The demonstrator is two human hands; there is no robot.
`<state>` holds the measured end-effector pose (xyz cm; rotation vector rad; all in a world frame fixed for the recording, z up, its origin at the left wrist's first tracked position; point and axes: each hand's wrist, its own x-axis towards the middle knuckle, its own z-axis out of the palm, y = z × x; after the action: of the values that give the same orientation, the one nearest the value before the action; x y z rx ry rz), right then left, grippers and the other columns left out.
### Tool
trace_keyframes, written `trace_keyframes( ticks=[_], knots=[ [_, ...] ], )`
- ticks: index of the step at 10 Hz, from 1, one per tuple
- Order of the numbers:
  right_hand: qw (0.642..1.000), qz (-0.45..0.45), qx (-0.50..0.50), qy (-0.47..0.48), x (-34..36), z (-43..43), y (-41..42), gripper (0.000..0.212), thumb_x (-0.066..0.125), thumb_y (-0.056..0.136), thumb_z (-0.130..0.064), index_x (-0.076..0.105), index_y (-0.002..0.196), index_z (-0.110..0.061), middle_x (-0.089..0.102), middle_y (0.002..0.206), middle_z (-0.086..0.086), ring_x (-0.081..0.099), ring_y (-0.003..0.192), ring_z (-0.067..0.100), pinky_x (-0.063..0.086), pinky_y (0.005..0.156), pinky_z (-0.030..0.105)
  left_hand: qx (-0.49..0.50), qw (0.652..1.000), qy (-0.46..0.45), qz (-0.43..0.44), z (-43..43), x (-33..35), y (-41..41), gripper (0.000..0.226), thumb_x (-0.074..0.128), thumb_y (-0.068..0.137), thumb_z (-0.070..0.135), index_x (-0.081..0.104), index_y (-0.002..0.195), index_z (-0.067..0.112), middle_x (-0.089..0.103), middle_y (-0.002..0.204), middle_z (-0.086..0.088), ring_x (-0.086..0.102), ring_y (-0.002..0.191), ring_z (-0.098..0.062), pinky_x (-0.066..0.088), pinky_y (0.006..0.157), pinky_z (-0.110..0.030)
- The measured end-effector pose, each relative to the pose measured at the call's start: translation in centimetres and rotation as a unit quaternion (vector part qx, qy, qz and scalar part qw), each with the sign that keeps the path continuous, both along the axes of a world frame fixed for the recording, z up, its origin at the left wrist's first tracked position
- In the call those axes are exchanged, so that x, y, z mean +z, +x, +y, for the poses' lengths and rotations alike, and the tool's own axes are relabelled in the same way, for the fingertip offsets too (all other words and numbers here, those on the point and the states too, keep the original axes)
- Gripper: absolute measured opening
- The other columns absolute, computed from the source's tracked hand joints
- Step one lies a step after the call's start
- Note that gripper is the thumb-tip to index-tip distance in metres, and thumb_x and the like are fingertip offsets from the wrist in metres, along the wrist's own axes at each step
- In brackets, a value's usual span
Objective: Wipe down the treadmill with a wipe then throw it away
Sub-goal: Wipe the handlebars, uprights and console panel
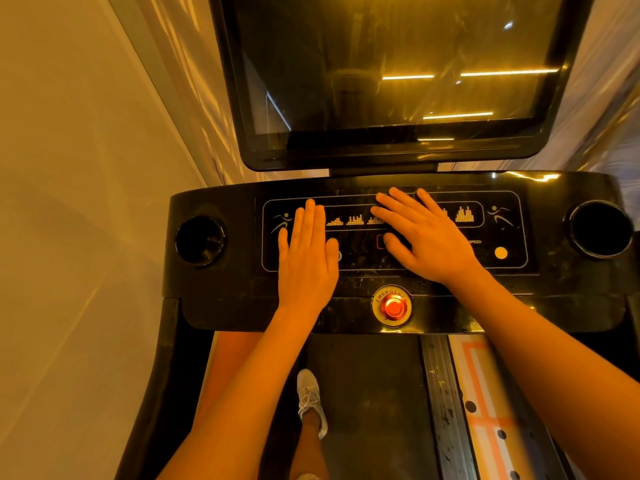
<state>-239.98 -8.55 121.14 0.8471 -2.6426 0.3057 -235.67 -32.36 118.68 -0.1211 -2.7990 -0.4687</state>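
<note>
Fingers [309,220] of the left hand [307,261] lie straight and close together, flat on the control panel [360,259] of the treadmill [221,313]. Those of the right hand [429,242] are also straight but slightly spread, pressed across the printed programme bars. Neither hand grips anything. No wipe shows in view; whether one lies flat under a palm cannot be told.

Judging by that, the wiping proper looks not yet under way, and the next move probably calls for getting a wipe into one hand, then sweeping the panel while keeping off the emergency stop button [392,306] just below.

The panel is glossy black plastic, smeared and flecked, with thin printed outlines. The button is a red dome in a brass-coloured ring. A deep round cup holder [201,240] sits at each end. Above, the dark glass screen [398,74] mirrors strip lights. Below, the belt [374,393] is matte and the side rail [446,410] is ribbed and speckled.
</note>
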Motion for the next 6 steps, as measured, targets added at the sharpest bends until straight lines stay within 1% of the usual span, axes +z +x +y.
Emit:
trace_keyframes(
  ticks=[1,2,3,4,5,6],
  knots=[
    [1.000,-0.001,0.001,0.001,0.0,0.0,0.0,0.053,0.038,0.106,-0.043,0.042,0.155,-0.025,0.033,0.165,0.000,0.018,0.156,0.018,0.009,0.128,0.049,0.009,1.000,-0.008,-0.007,-0.2,-0.4,0.3,0.064,0.011,0.106,0.045,0.006,0.164,0.019,-0.001,0.172,-0.002,-0.003,0.157,-0.019,-0.002,0.124,-0.043],
    [1.000,-0.001,0.000,-0.002,0.1,-0.1,0.1,0.053,0.038,0.106,-0.043,0.043,0.155,-0.024,0.034,0.165,0.000,0.019,0.156,0.019,0.010,0.128,0.050,0.006,1.000,-0.021,-0.009,0.0,0.7,-1.7,0.061,0.020,0.109,0.040,0.006,0.164,0.018,-0.001,0.172,-0.003,-0.003,0.158,-0.020,-0.001,0.124,-0.046],
    [1.000,-0.001,0.001,0.000,0.1,-0.1,0.1,0.053,0.038,0.106,-0.042,0.042,0.155,-0.024,0.033,0.165,0.001,0.019,0.156,0.019,0.010,0.128,0.050,0.013,1.000,-0.011,-0.009,-0.1,0.9,-1.7,0.061,0.022,0.109,0.039,0.006,0.164,0.018,-0.001,0.172,-0.003,-0.003,0.158,-0.020,0.000,0.125,-0.046],
    [1.000,0.000,0.000,0.003,0.1,-0.1,0.2,0.053,0.038,0.106,-0.042,0.042,0.155,-0.024,0.033,0.165,0.001,0.019,0.156,0.020,0.010,0.128,0.050,0.021,1.000,-0.001,-0.010,0.2,-1.0,1.8,0.062,0.017,0.108,0.041,0.003,0.164,0.018,-0.001,0.172,-0.002,-0.004,0.157,-0.019,0.003,0.125,-0.045],
    [1.000,0.001,-0.001,0.001,0.1,0.0,0.1,0.053,0.038,0.106,-0.042,0.043,0.155,-0.024,0.033,0.165,0.001,0.019,0.156,0.019,0.008,0.128,0.049,0.023,0.999,-0.020,-0.010,0.1,-2.4,3.8,0.062,0.014,0.108,0.042,0.003,0.164,0.018,0.000,0.172,-0.003,0.000,0.157,-0.020,0.004,0.124,-0.045],
    [1.000,0.003,0.004,-0.002,0.0,0.0,0.1,0.053,0.038,0.106,-0.042,0.043,0.155,-0.024,0.033,0.165,0.001,0.019,0.156,0.019,0.007,0.128,0.048,0.013,0.999,-0.030,-0.023,-0.4,-1.2,2.0,0.062,0.012,0.108,0.043,0.000,0.164,0.019,-0.004,0.172,-0.002,-0.005,0.157,-0.019,0.002,0.124,-0.048]
  ],
)
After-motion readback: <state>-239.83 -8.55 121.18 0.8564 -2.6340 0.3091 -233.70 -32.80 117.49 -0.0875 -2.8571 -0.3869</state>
